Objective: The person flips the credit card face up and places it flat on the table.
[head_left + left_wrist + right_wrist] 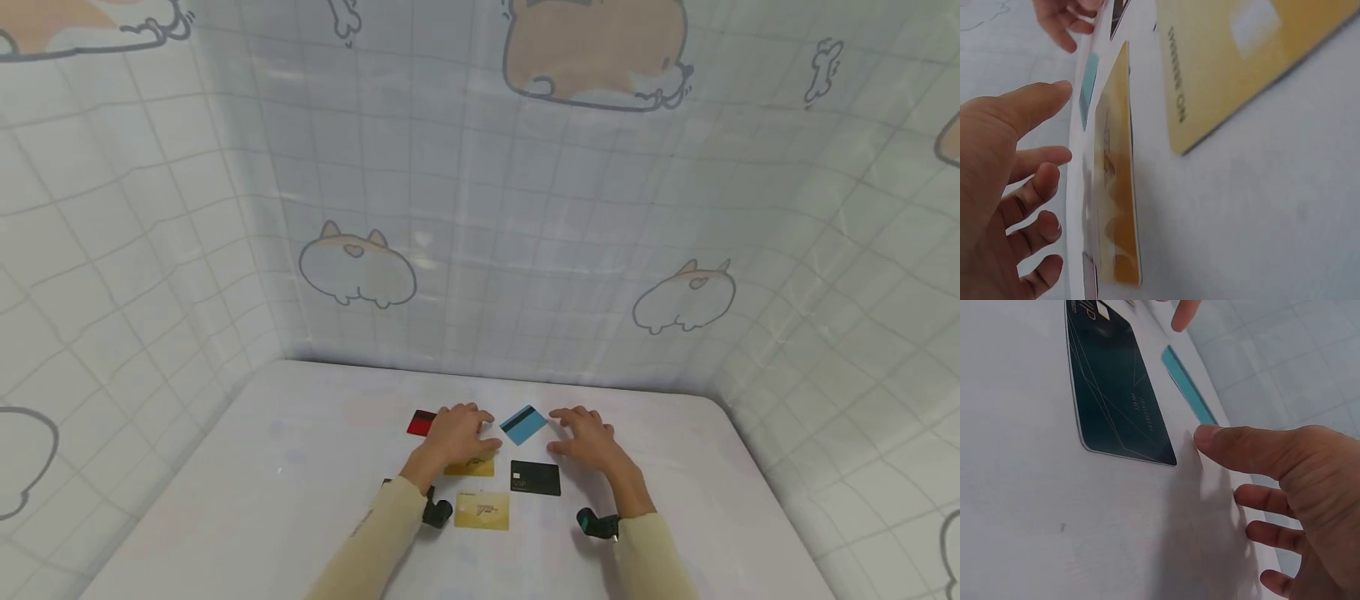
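Between my two hands a blue card point(523, 425) with a dark stripe lies at an angle on the white table. My left hand point(454, 433) hovers left of it, over a gold card point(469, 468), its fingers loosely bent around nothing. On the other side my right hand point(585, 437) is held with thumb and fingers apart, also holding nothing. A black VIP card point(536, 477) lies just below the blue one. Partly behind the left hand is a red card point(422, 422). Nearer me lies a second gold card point(482, 511).
The white tabletop point(300, 467) spreads to both sides of the cards. Behind and beside it hangs a gridded curtain point(465, 208) with cartoon dogs. A dark corner of something shows beside my left wrist, mostly covered by the arm.
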The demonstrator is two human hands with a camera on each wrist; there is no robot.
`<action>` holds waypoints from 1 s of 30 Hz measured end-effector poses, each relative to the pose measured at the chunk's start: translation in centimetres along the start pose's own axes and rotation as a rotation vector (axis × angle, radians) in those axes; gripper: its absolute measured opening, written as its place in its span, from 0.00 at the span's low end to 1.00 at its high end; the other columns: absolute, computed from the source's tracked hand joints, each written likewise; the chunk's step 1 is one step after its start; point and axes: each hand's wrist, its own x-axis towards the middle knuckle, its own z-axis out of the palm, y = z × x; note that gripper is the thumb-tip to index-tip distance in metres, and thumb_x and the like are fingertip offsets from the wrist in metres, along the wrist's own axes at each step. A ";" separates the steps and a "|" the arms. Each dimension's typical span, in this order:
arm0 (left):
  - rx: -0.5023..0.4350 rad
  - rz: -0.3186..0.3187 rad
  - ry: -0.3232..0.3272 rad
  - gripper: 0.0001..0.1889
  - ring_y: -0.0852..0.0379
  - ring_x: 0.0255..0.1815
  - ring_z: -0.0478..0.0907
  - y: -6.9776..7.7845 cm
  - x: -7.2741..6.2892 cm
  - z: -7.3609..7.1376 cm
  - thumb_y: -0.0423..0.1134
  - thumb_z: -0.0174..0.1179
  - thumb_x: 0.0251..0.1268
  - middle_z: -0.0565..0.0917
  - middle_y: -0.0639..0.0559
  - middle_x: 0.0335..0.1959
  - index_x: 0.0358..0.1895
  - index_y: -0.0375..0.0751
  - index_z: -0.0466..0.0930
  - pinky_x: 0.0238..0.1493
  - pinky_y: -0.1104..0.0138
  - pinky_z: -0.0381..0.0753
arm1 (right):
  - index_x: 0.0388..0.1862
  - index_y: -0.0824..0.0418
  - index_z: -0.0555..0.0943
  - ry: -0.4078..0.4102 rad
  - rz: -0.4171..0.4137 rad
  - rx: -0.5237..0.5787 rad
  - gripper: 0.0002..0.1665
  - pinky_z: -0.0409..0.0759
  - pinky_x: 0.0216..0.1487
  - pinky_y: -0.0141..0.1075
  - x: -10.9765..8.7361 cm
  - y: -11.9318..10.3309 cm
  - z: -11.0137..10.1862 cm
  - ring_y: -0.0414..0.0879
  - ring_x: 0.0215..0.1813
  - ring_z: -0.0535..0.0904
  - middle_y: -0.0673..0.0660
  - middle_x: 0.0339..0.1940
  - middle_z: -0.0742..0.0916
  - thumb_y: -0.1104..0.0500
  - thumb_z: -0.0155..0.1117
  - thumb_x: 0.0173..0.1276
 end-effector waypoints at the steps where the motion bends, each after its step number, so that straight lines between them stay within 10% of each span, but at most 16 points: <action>1: 0.005 -0.002 -0.001 0.29 0.56 0.42 0.75 0.1 0.1 0.1 0.64 0.65 0.61 0.82 0.56 0.42 0.61 0.53 0.83 0.53 0.51 0.75 | 0.66 0.47 0.78 -0.001 -0.004 -0.004 0.35 0.63 0.60 0.66 0.1 0.0 0.0 0.58 0.63 0.70 0.55 0.57 0.81 0.46 0.76 0.60; 30: 0.061 -0.181 0.092 0.35 0.48 0.48 0.72 4.9 0.6 1.6 0.67 0.68 0.54 0.79 0.46 0.49 0.60 0.50 0.82 0.54 0.48 0.72 | 0.69 0.40 0.77 -0.105 -0.081 -0.116 0.36 0.65 0.58 0.56 2.7 -1.3 -0.6 0.55 0.62 0.65 0.54 0.62 0.76 0.44 0.74 0.60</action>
